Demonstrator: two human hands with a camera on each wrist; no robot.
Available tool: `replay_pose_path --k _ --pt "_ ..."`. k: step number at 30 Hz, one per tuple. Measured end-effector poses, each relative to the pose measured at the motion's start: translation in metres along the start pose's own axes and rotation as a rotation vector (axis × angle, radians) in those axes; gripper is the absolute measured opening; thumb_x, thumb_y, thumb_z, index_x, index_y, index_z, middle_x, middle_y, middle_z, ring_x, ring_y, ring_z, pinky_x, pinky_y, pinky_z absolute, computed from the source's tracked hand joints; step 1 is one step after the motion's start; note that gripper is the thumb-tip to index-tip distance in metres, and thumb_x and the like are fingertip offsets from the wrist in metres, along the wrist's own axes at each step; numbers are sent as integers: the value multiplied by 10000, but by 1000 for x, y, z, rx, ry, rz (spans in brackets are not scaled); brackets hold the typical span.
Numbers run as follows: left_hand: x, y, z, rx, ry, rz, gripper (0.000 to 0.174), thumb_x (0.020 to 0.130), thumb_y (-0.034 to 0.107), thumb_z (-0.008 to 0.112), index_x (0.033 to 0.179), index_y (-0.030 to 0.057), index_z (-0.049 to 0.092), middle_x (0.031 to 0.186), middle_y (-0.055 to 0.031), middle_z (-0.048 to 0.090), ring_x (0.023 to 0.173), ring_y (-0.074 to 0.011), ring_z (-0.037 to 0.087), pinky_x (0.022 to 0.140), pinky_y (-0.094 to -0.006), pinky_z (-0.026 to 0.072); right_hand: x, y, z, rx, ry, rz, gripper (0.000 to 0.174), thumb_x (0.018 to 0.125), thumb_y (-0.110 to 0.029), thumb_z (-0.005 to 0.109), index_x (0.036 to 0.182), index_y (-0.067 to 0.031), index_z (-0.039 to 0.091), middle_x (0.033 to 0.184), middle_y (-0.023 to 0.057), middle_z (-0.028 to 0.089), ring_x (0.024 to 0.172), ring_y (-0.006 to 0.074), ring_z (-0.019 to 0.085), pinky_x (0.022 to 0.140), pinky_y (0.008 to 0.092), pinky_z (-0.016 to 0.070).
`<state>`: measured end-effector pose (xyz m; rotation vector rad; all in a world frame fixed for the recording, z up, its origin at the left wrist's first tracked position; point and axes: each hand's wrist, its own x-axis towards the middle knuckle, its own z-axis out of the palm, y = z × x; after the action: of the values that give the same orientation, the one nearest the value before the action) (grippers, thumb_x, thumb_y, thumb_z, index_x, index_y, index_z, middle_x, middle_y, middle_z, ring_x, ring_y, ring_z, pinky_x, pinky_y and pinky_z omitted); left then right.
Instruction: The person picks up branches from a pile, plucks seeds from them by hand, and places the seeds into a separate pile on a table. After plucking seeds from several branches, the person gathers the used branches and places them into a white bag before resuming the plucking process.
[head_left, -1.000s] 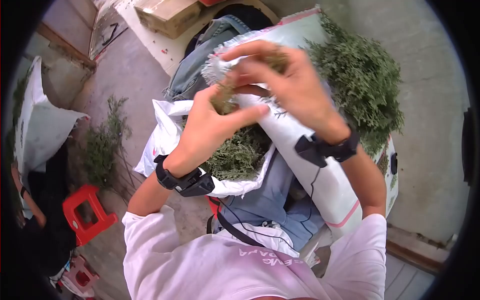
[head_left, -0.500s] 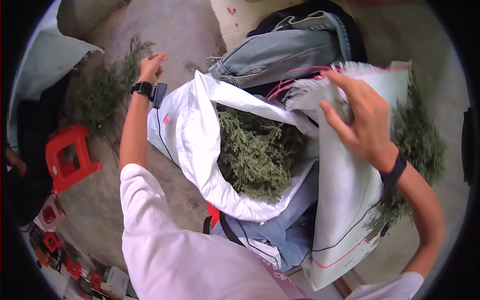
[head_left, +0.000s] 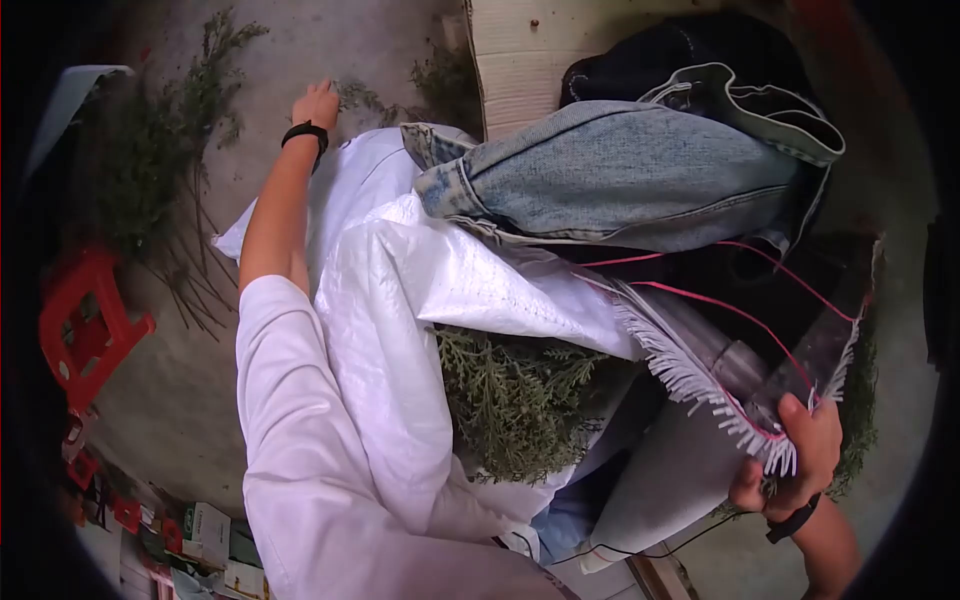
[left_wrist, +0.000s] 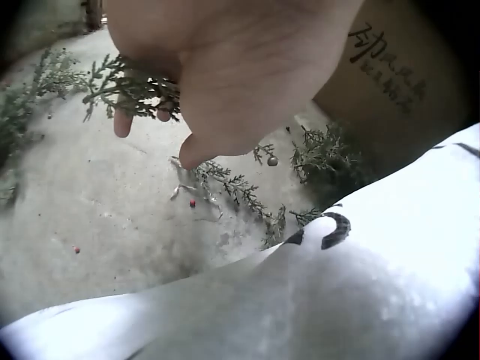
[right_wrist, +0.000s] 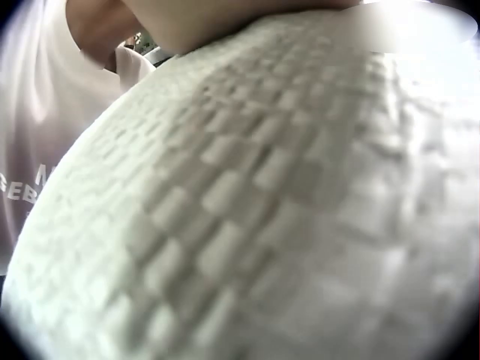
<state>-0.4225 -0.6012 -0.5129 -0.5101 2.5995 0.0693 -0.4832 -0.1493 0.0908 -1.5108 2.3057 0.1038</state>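
My left hand (head_left: 318, 103) reaches down close over the concrete floor beyond the white sack. In the left wrist view, a green evergreen sprig (left_wrist: 131, 94) sticks out from under the palm, held by curled fingers. The thumb tip is right at another sprig (left_wrist: 236, 187) lying on the floor. On the other side, my right hand (head_left: 805, 450) grips the fringed rim of a second white woven sack (head_left: 665, 475), whose mouth gapes with pink cord along it. Woven sack cloth (right_wrist: 225, 195) fills the right wrist view. Evergreen foliage (head_left: 520, 400) lies inside the first white sack (head_left: 390, 350).
Denim jeans (head_left: 620, 175) lie across the far side, by a cardboard sheet (head_left: 525, 65). Cut evergreen branches (head_left: 140, 170) spread over the floor at left, near a red plastic stool (head_left: 90, 330). More greenery (head_left: 860, 420) shows behind the second sack.
My hands were together over the sacks, handling greenery, then parted. The left went out to the floor; the right took hold of the fringed sack rim and drew it open. The view shifted.
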Motion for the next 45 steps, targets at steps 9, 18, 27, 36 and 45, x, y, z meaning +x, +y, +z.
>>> replay_pose_path --k 9,18,27,36,45 --pt "28 30 14 178 -3 246 223 891 138 543 1008 123 732 1585 68 273 1332 -203 413 905 -455 492 3 5 -11 7 -77 -58 692 786 -318 631 1348 32 427 1122 284 577 951 434 603 863 502 473" --pt "26 37 86 24 -45 199 245 903 183 527 1051 136 716 1541 50 344 1309 -189 416 883 -476 491 -2 12 -19 18 -108 -51 671 796 -309 638 1345 25 444 1170 256 590 1005 381 609 908 451 468" --pt "32 -11 55 -558 304 436 308 870 40 526 1166 -18 588 1230 -189 570 1117 -346 556 897 -423 481 0 16 -9 74 -31 3 592 812 -283 643 1301 25 513 1180 203 633 1028 271 622 915 354 469" --pt "-209 5 -280 -864 751 597 317 966 127 522 1235 -29 585 1187 -135 631 1039 -213 559 913 -329 415 3 -10 20 69 272 65 431 876 -174 629 1239 44 549 1121 169 689 971 186 660 824 284 509" --pt "-430 150 -349 -808 232 1028 529 767 233 775 1216 6 610 1288 -156 545 1235 -311 496 999 -420 410 0 -37 7 10 337 139 377 876 -253 657 1169 -26 595 891 201 658 794 328 661 728 399 521"
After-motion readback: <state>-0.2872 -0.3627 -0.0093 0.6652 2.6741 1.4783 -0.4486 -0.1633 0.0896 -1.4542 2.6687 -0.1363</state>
